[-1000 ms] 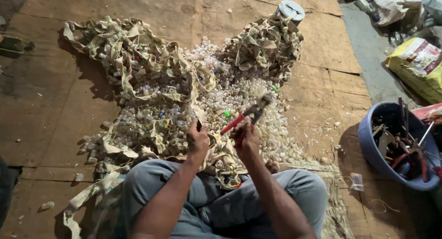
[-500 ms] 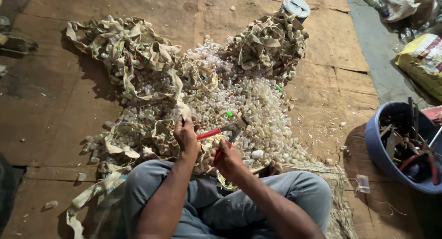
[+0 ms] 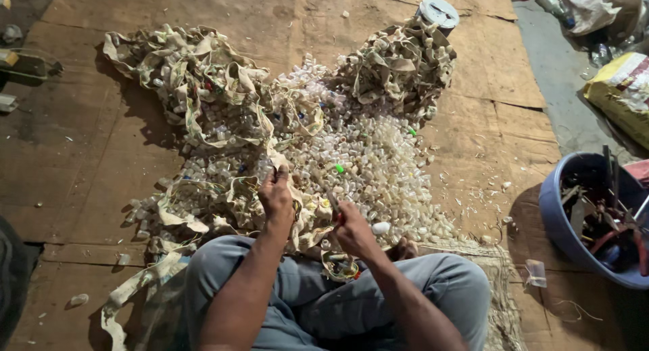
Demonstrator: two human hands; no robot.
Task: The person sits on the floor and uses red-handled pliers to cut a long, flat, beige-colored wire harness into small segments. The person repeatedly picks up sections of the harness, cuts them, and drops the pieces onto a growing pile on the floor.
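Right now the person sits cross-legged on the cardboard floor (image 3: 88, 155), both hands low over the lap. Left hand (image 3: 276, 195) is clenched on a strip of cream fabric tape (image 3: 267, 155), pinching it up from the tangle. Right hand (image 3: 351, 230) is closed around the red-handled pliers (image 3: 333, 205), whose head is barely showing, pointed in toward the strip between the two hands. Just beyond the knuckles spreads the heap of small translucent plastic caps (image 3: 378, 161), with more tangled tape piled at the far left (image 3: 182, 74) and far right (image 3: 399, 60), the right pile touching a round grey tin (image 3: 438, 13). A blue tub of tools (image 3: 558, 222) stands well apart on the right.

By the look of it, this is the stripping step: tape held taut, pliers brought to a cap fixed on it. The next move seems to call for a firm bite on one cap while the left hand keeps tension on the strip, so the piece comes free over the heap.
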